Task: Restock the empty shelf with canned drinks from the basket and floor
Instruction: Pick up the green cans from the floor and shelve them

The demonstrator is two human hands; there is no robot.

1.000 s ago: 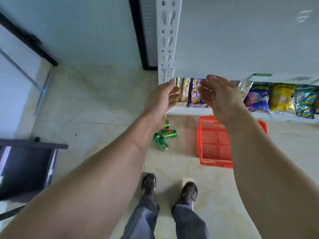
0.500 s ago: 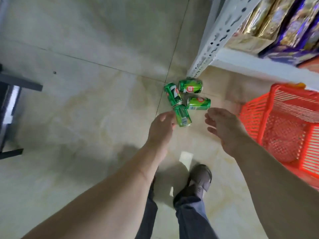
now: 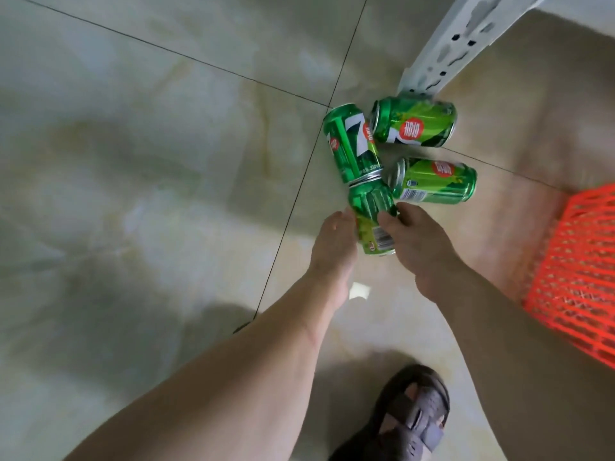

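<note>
Four green cans are seen lying on their sides on the tiled floor (image 3: 166, 161), clustered at the foot of the shelf post (image 3: 442, 51). The nearest can (image 3: 371, 224) – farthest from the post – is flanked by both hands: the left hand (image 3: 332, 247) is laid against one side, the right hand (image 3: 416, 241) against the other, fingers bent around it. Whether it is truly gripped cannot be told. A red basket (image 3: 579, 271) is set beyond the right hand, away from the post.
</note>
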